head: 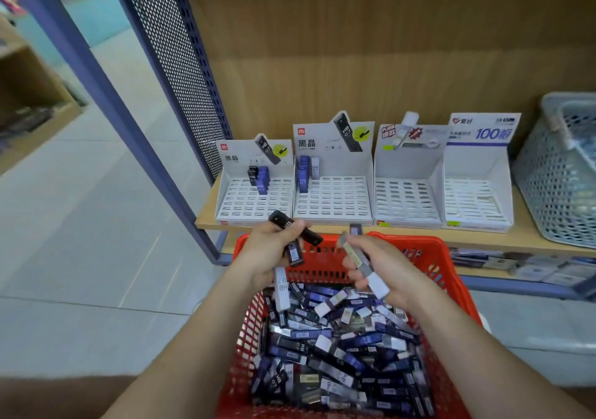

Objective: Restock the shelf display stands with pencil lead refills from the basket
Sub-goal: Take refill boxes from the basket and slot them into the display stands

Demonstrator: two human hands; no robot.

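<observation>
A red plastic basket (429, 250) in front of me is heaped with black, blue and white lead refill cases (335, 347). Above its far rim my left hand (269, 250) grips a few cases, one black case (295, 228) sticking out to the right and a white one hanging below. My right hand (383, 270) holds a grey and white case (364, 265) with others behind it. On the wooden shelf (529, 239) stand several white slotted display stands. The leftmost stand (254, 205) holds a few blue and black cases; the second stand (333, 200) holds a few at its back left.
Two further stands (408, 202) (477, 205) to the right show bare slots. A grey perforated basket (558, 173) sits at the shelf's right end. A blue upright post with a mesh panel (174, 63) borders the shelf on the left. Packaged goods lie on the lower shelf (532, 267).
</observation>
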